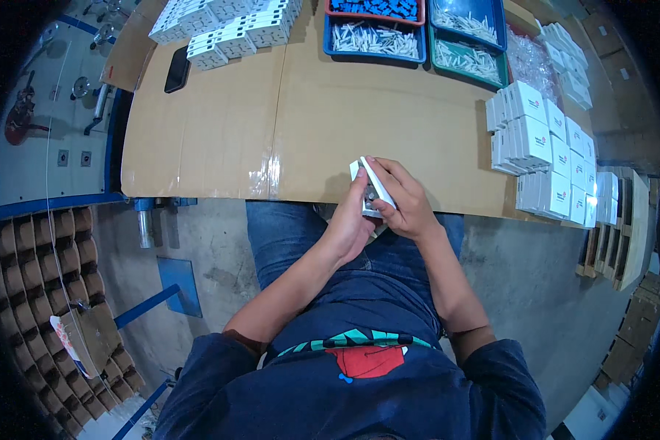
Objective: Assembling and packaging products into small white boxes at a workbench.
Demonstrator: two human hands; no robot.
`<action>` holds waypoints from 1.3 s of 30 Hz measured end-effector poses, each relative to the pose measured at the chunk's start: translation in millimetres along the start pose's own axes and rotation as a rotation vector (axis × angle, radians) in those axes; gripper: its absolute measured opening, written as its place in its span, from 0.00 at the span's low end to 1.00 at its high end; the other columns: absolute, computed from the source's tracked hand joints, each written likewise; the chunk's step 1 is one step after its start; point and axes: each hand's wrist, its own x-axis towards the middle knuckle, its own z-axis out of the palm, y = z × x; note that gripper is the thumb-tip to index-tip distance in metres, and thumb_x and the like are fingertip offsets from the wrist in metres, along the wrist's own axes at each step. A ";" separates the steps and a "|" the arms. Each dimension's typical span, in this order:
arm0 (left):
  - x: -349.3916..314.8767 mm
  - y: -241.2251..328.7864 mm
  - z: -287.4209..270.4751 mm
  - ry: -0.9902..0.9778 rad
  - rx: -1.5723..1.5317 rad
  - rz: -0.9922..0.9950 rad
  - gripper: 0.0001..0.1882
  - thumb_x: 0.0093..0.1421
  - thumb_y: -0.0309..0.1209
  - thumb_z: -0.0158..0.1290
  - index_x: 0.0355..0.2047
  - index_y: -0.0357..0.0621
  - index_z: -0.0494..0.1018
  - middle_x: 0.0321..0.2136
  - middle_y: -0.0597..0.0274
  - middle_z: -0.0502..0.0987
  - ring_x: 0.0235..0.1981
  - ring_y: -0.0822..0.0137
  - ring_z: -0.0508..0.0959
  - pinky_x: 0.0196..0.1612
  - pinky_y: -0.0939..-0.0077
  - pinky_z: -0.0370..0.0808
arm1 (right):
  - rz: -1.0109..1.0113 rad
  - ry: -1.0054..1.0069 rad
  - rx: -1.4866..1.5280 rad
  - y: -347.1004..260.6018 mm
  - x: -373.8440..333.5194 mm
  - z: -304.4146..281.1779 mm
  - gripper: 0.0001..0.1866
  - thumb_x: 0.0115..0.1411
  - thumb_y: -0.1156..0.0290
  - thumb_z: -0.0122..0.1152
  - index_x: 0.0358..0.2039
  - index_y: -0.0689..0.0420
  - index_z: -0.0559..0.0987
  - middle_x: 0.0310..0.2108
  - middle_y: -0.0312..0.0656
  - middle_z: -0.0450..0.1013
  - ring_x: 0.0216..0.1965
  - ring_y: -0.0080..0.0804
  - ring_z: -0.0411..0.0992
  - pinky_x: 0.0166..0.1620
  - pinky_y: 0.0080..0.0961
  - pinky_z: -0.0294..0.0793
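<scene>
Just over the table's near edge, both hands hold a small white box-shaped piece [374, 180] tilted on its side. Greyish parts show in its partly covered inside; its exact kind is unclear. My left hand [350, 224] is closed around its left and lower side, thumb pointing up along it. On the right, my right hand [407, 199] grips it with the fingers over its far end and the thumb near the inner face. The lower end of the piece is partly hidden by the hands.
Brown cardboard [205, 132] covers the table. Stacked white box-shaped units [231, 40] and a black phone [177, 70] lie far left. At the back, a blue tray [330, 53] and a green tray [466, 79] hold small white parts. White boxes [535, 139] are stacked right.
</scene>
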 end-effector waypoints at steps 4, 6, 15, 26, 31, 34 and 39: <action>0.4 -5.6 -8.1 0.003 0.042 0.008 0.28 0.74 0.57 0.36 0.58 0.50 0.67 0.46 0.62 0.77 0.46 0.70 0.77 0.51 0.68 0.74 | 0.143 0.008 0.164 5.1 -2.4 -12.8 0.31 0.66 0.55 0.59 0.61 0.65 0.72 0.54 0.58 0.71 0.53 0.53 0.74 0.55 0.36 0.75; 0.7 -5.0 -10.1 -0.022 0.045 -0.013 0.29 0.74 0.58 0.35 0.58 0.50 0.67 0.45 0.62 0.78 0.45 0.70 0.78 0.51 0.68 0.75 | 0.129 0.004 0.115 -0.9 -1.6 -14.1 0.31 0.67 0.53 0.56 0.62 0.65 0.71 0.55 0.57 0.71 0.53 0.51 0.74 0.55 0.36 0.75; 20.7 -3.9 -21.1 -0.014 0.116 0.190 0.30 0.74 0.53 0.32 0.63 0.46 0.64 0.53 0.54 0.77 0.55 0.58 0.77 0.59 0.61 0.72 | 0.439 0.399 0.561 9.1 1.9 -18.5 0.39 0.72 0.39 0.38 0.69 0.60 0.62 0.59 0.53 0.71 0.58 0.37 0.71 0.61 0.30 0.68; 58.1 0.6 -69.9 0.178 0.495 0.538 0.41 0.62 0.32 0.63 0.69 0.36 0.54 0.61 0.48 0.64 0.56 0.61 0.73 0.60 0.67 0.71 | 0.607 0.619 0.398 56.0 -19.3 -6.7 0.35 0.60 0.72 0.71 0.62 0.62 0.60 0.56 0.47 0.70 0.49 0.30 0.73 0.52 0.26 0.77; 41.6 8.1 -73.2 0.411 1.415 0.720 0.61 0.48 0.37 0.74 0.72 0.35 0.44 0.64 0.38 0.57 0.64 0.47 0.63 0.66 0.56 0.64 | 0.677 0.460 -0.110 30.9 -30.2 -15.3 0.32 0.54 0.71 0.75 0.55 0.63 0.69 0.51 0.45 0.70 0.50 0.41 0.74 0.54 0.33 0.78; 34.5 15.4 -66.4 0.346 1.610 0.712 0.66 0.43 0.39 0.75 0.73 0.35 0.43 0.64 0.40 0.59 0.63 0.42 0.61 0.67 0.53 0.62 | 0.765 0.321 -0.238 20.0 -35.5 -28.1 0.24 0.55 0.69 0.73 0.48 0.64 0.74 0.48 0.46 0.70 0.53 0.48 0.72 0.55 0.37 0.76; 49.9 19.8 -71.4 0.258 1.634 0.764 0.61 0.42 0.42 0.74 0.71 0.36 0.52 0.62 0.45 0.66 0.58 0.45 0.66 0.63 0.51 0.63 | 0.561 0.230 -0.510 36.4 -40.7 -28.5 0.23 0.57 0.65 0.71 0.51 0.59 0.78 0.57 0.52 0.68 0.62 0.55 0.64 0.63 0.44 0.66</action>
